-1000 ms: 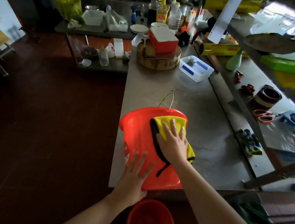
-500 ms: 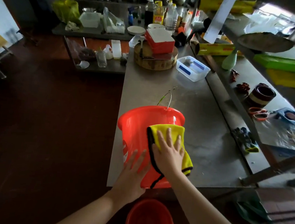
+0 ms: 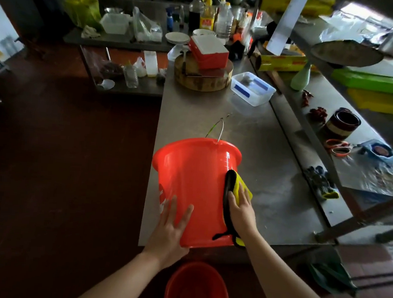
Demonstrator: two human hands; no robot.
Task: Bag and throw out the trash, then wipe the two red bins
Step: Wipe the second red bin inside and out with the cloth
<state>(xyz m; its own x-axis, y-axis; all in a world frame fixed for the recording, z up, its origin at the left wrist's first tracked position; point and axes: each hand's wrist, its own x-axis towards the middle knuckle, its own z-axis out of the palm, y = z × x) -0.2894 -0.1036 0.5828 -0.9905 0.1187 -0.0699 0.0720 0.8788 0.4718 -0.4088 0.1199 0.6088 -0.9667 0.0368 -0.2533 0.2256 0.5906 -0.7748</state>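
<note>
1. Lying on its side near the front edge of the steel table (image 3: 272,169), a red bin (image 3: 194,191) is seen, mouth turned away, base toward the person.
2. The left hand (image 3: 168,232) is laid flat on the bin's upper wall near the base, fingers straight and spread; nothing is gripped.
3. The right hand (image 3: 241,212) is pressed against the bin's right flank, fingers straight, with a yellow cloth (image 3: 238,181) trapped between hand and plastic.
4. The cloth's black edging is draped down past the wrist toward the bin's base.
5. A wire handle (image 3: 216,132) is seen sticking up behind the bin's rim.
6. A second red bin (image 3: 197,289) is stood upright on the floor, just below the table's front edge, between the forearms.
7. Further back on the table, a round wooden block (image 3: 202,79) is topped by a red box (image 3: 210,52); a clear plastic tub (image 3: 253,90) is placed just beside it.
</note>
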